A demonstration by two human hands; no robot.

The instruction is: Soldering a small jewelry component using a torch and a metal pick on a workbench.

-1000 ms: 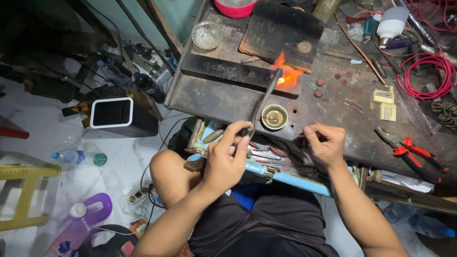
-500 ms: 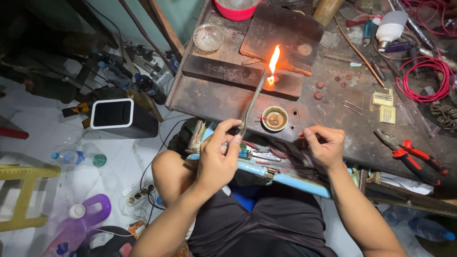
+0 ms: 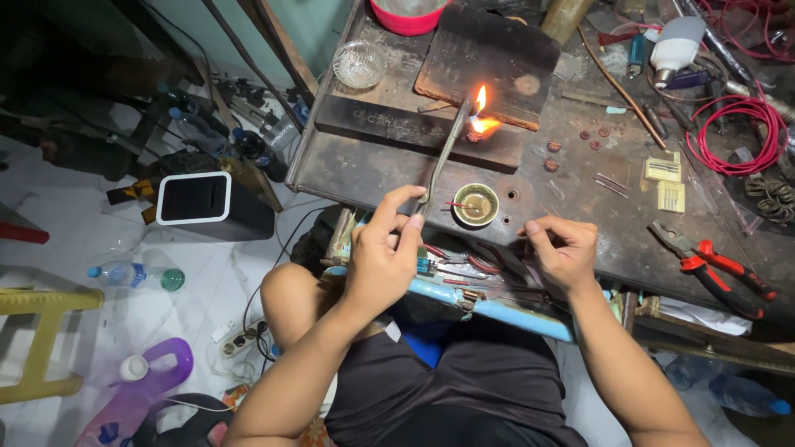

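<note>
At nine o'clock of the small round tin (image 3: 476, 204), the left hand (image 3: 383, 261) has its fingers clamped on a long metal torch (image 3: 443, 157), whose tip points to one o'clock, flame (image 3: 480, 112) licking the dark block (image 3: 418, 132) on the surface (image 3: 580, 207). At four o'clock of the tin, the right hand (image 3: 563, 252) rests, fingers pinched together; on what, I cannot tell.

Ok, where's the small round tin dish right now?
In the head view, the small round tin dish sits mid-bench, just right of the left hand, below the flame.
</note>
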